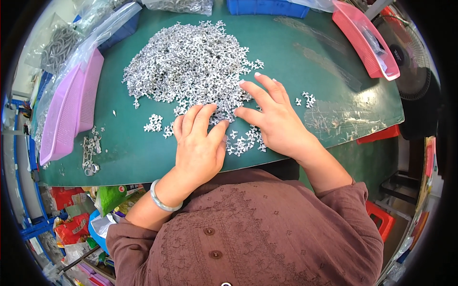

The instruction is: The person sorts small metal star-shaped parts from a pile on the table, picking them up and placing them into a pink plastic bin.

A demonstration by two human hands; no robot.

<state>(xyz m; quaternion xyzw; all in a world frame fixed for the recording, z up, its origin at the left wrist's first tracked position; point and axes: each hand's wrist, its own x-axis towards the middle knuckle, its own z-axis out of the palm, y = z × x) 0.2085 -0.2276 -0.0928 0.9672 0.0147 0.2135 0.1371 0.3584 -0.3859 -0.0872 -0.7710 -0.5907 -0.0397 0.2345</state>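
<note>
A wide heap of small silvery metal pieces (pixel 186 59), each with a few short arms, lies on the green table. My left hand (pixel 196 145) rests at the heap's near edge. Its fingers are slightly bent, the thumb stands apart, and no piece shows in its grasp. Fingers spread, my right hand (pixel 276 117) touches the heap's near right side and holds nothing that I can see. Between my hands and the table's near edge lies a loose cluster of the same pieces (pixel 243 143). Smaller groups sit left of my left hand and right of my right hand.
A purple basket (pixel 71 109) stands at the left, beside scattered metal scraps (pixel 90 150). At the far right is a pink basket (pixel 365 43), with a fan (pixel 405 57) beyond it. A blue bin (pixel 267 8) and plastic bags line the far edge. Clear tape covers the right corner.
</note>
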